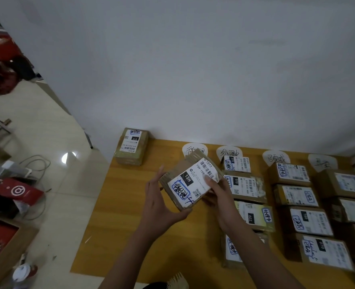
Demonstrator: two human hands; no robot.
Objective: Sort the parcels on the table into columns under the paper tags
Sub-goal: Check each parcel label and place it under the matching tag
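I hold a small cardboard parcel (pixel 190 180) with a white shipping label in both hands above the yellow table (pixel 130 215). My left hand (pixel 162 205) grips its near left corner, and my right hand (pixel 218 197) holds its right side with the thumb on the label. The parcel partly hides the leftmost paper tag (pixel 190 149). Three more tags lie along the far edge: second (pixel 229 152), third (pixel 275 157), fourth (pixel 321 162). Columns of labelled parcels run under the second (pixel 243 184), third (pixel 297 195) and fourth (pixel 347 184) tags.
One more parcel (pixel 131 146) stands at the table's far left corner by the white wall. Left of the table are tiled floor, cables, a red bag (pixel 18 191) and a cardboard box (pixel 3 253).
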